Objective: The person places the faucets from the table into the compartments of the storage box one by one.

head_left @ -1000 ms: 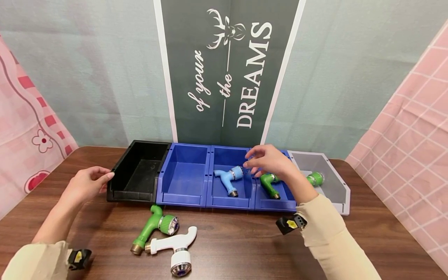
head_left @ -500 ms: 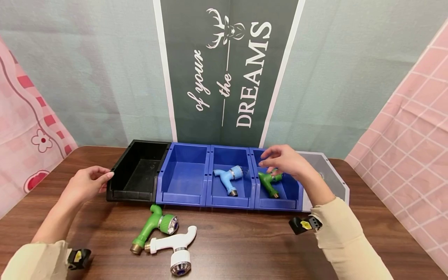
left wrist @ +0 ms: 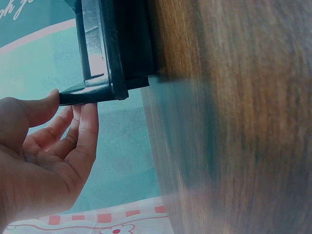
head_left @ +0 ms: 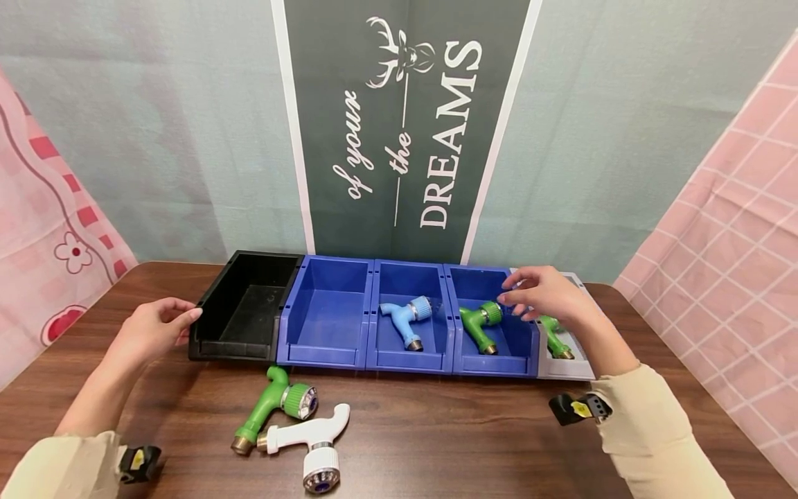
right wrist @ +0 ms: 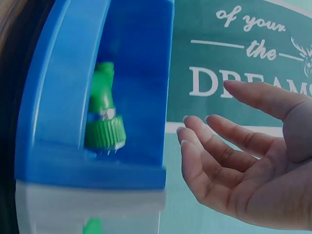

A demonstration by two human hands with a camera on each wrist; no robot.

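My left hand (head_left: 156, 326) is at the left side of a black storage bin (head_left: 246, 348); in the left wrist view the thumb (left wrist: 52, 100) lies at the rim and the fingers against the outer wall. My right hand (head_left: 545, 294), holding nothing, hovers with loosely bent fingers over the grey bin (head_left: 564, 369) and the right edge of the rightmost blue bin (head_left: 495, 364). A green tap (head_left: 480, 326) lies in that blue bin, another green tap (head_left: 551, 338) in the grey one, partly hidden by the hand. The middle blue bin (head_left: 408, 362) contains a light blue tap (head_left: 406, 322).
On the wooden table (head_left: 436, 430), before the bins, lie a green tap (head_left: 269, 409) and a white tap (head_left: 312, 436), close together. The leftmost blue bin (head_left: 327, 353) has nothing in it. A printed curtain (head_left: 399, 138) hangs behind the row.
My right hand has moved rightward from above the blue bins to the grey bin, uncovering the green tap in the rightmost blue bin. The left hand has stayed put.
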